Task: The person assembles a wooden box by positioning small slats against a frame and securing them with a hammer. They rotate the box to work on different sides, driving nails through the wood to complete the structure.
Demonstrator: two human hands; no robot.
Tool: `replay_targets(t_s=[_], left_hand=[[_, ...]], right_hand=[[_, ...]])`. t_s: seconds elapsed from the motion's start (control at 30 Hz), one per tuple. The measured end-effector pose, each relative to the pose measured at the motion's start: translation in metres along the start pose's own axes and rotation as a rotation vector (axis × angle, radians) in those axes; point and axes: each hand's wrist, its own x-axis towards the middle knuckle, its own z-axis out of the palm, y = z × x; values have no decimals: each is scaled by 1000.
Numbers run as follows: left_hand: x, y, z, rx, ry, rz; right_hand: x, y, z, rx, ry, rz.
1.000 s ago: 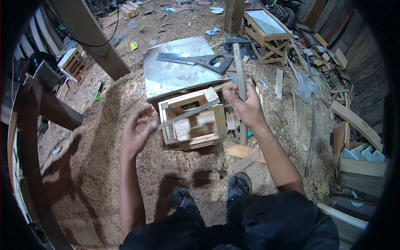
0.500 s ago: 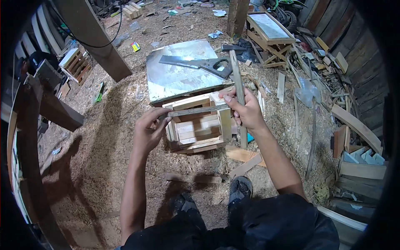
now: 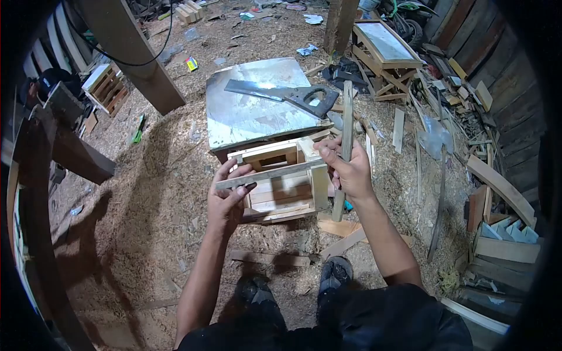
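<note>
A small open wooden frame (image 3: 319, 188) made of pale slats stands in front of me against a metal-topped block. My left hand (image 3: 227, 196) pinches the left end of a thin grey-brown wooden strip (image 3: 275, 172), which slants across the frame's top to its right corner. My right hand (image 3: 351, 169) is closed around the wooden handle of a hammer (image 3: 348, 120), held nearly upright at the frame's right side. The hammer's head is hard to make out against the dark heap behind. Its fingertips near the frame's corner are partly hidden.
A handsaw (image 3: 281, 96) lies on the metal-topped block (image 3: 234, 123) beyond the frame. Wooden posts (image 3: 140, 70) rise at the left and back. Offcuts (image 3: 269, 258) and sawdust cover the floor. At the back right stands a small wooden table (image 3: 386, 44).
My left hand has turned and shifted right and down, tilting the strip's left end lower. The hammer has tipped rightward in my right hand, and its head shows less plainly.
</note>
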Motion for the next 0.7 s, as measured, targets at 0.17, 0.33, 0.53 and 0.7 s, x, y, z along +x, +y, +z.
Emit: replay_targets(t_s=[0.17,0.33,0.53,0.7], left_hand=[[-3,-12,4,36,54,-30],[14,-8,8,-33,53,53],[17,-6,-5,11,75,30],[8,-11,3,-10,61,49]], right_hand=[[4,0,0,80,-4,-17],[0,-3,-12,153,-187,-72],[-9,7,-10,-152,-224,-236],[-10,7,-7,-172,-185,-207]])
